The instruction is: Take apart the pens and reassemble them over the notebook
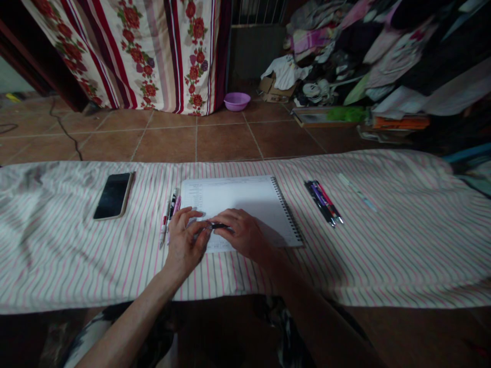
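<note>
A short black pen (pixel 219 226) lies across the fingers of both hands, low over a spiral notebook (pixel 245 197). My right hand (pixel 241 232) is closed on its dark barrel. At the pen's left end, my left hand (pixel 187 232) pinches the tip between thumb and forefinger, its other fingers loosely bent. The open notebook shows a mostly blank page with small print along the left side and its coil on the right. Beside my left hand, several pens (pixel 171 212) lie against the notebook's left edge, partly hidden by the hand.
A phone (pixel 114 196) lies at left on the striped cloth (pixel 95 266). Right of the notebook are several dark and pink pens (pixel 325 203) and a pale, clear-looking pen (pixel 357 191). Beyond, a purple basin (pixel 237 101) stands on the tiled floor near a floral curtain (pixel 153 56).
</note>
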`<state>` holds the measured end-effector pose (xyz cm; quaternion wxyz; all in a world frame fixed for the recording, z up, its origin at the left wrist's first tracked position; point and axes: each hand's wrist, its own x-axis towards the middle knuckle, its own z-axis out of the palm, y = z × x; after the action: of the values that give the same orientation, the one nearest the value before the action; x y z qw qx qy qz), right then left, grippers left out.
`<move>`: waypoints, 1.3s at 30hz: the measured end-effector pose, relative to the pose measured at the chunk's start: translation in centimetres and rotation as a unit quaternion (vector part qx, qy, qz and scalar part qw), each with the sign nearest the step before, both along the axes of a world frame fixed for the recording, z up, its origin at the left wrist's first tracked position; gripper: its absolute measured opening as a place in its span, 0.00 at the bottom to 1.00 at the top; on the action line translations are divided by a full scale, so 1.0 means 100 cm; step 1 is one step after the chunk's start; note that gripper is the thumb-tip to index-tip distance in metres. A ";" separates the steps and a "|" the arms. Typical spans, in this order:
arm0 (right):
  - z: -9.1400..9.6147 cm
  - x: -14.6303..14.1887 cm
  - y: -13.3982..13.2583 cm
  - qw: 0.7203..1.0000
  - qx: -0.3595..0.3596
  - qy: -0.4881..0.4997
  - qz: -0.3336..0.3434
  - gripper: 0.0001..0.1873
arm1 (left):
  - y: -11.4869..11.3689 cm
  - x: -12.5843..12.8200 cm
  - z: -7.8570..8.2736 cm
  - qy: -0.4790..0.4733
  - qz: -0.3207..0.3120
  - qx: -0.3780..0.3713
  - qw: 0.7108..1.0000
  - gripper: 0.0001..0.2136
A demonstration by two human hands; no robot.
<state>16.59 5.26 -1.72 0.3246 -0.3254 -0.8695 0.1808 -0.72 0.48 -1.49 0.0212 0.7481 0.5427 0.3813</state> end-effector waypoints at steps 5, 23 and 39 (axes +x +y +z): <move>-0.001 0.003 0.001 1.000 -0.007 -0.004 0.005 0.11 | 0.000 -0.003 0.000 -0.004 0.004 -0.010 1.000 0.04; -0.001 0.010 0.002 0.999 -0.016 -0.029 0.007 0.08 | -0.005 -0.010 0.002 -0.005 0.002 -0.033 0.999 0.05; -0.002 0.011 0.001 0.998 0.000 -0.055 -0.006 0.09 | -0.007 -0.011 0.000 -0.002 0.006 -0.036 0.999 0.04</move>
<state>17.66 5.41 -1.91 0.2777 -0.3398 -0.8841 0.1608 -1.84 -0.20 -1.54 0.0472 0.7425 0.5608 0.3632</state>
